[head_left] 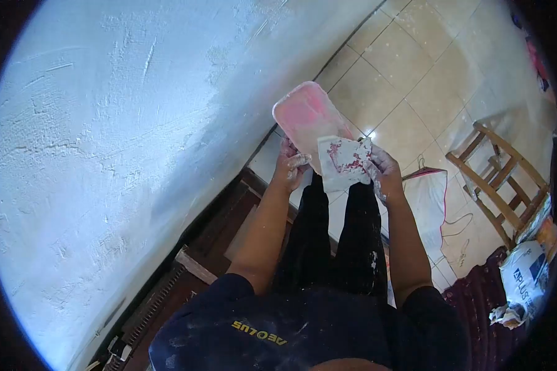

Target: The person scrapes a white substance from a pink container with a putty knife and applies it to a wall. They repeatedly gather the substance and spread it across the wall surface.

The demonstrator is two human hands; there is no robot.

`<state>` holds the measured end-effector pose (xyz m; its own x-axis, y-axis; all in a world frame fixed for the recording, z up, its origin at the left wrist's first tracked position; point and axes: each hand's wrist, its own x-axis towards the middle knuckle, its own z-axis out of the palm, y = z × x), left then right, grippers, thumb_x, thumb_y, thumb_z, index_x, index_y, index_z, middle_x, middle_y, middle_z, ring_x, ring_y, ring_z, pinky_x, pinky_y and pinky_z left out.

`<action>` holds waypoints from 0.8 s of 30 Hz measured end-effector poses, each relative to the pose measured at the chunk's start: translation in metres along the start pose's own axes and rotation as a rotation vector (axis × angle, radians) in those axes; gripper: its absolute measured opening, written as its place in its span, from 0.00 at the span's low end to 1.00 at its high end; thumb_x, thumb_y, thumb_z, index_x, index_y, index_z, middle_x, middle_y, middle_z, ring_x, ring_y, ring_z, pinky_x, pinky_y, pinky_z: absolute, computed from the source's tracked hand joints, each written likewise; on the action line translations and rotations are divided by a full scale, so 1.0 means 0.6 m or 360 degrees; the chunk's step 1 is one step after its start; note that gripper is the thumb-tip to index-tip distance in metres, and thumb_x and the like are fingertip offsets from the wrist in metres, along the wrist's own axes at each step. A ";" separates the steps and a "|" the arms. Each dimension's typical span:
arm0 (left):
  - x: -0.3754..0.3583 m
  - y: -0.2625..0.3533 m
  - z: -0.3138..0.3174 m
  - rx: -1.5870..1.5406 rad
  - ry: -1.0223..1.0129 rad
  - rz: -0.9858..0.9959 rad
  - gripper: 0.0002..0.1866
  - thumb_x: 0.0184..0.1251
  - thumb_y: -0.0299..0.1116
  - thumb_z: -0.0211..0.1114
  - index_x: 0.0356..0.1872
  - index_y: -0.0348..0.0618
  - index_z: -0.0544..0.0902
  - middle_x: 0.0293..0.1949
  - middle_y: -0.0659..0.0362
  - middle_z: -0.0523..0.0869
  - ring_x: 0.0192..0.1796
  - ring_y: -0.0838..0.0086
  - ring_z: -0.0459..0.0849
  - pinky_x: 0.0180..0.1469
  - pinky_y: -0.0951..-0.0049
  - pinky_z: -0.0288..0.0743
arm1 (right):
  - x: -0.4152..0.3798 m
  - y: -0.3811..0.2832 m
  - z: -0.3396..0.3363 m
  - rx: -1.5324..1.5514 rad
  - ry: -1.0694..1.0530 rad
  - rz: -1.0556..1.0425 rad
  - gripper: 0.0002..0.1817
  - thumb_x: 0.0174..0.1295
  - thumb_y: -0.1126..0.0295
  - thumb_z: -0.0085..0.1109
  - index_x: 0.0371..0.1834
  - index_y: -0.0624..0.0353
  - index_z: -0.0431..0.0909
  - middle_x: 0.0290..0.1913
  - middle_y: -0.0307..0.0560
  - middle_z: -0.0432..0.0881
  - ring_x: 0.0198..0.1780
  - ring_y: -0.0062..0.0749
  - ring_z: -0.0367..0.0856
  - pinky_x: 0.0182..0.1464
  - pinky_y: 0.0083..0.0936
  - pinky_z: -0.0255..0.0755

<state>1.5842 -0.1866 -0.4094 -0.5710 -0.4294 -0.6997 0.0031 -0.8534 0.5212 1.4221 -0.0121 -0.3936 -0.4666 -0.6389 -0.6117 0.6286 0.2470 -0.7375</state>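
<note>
My left hand (pixel 291 165), smeared with white, grips the near end of a shallow pink tray (pixel 306 114). A whitish film covers much of the tray's inside. In my right hand (pixel 384 173), also streaked with white, is a flat, square putty scraper (pixel 343 164). White paste coats its face, and red patches show through. The scraper overlaps the tray's near right corner in this view, and both are held out in front of my legs.
At left rises a wall (pixel 105 123) with rough white plaster. Beige floor tiles (pixel 408 80) lie ahead. To the right are a wooden stool (pixel 495 179) on its side, a white sack (pixel 427 204) and a printed bag (pixel 525 278). Dark wooden furniture (pixel 220 232) lines the wall's base.
</note>
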 end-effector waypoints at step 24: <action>-0.096 -0.049 -0.159 0.0135 0.0077 -0.0147 0.39 0.52 0.36 0.62 0.67 0.46 0.57 0.60 0.58 0.69 0.60 0.65 0.71 0.60 0.64 0.70 | 0.311 0.035 0.227 0.1371 -0.0080 -0.0163 0.14 0.61 0.69 0.54 0.48 0.64 0.74 0.39 0.40 0.79 0.39 0.24 0.77 0.40 0.21 0.72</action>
<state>1.6950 -0.1651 -0.4310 -0.5252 -0.3657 -0.7684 -0.1182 -0.8628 0.4915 1.4331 -0.2251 -0.4843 -0.5312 -0.6644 -0.5257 0.8468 -0.4378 -0.3022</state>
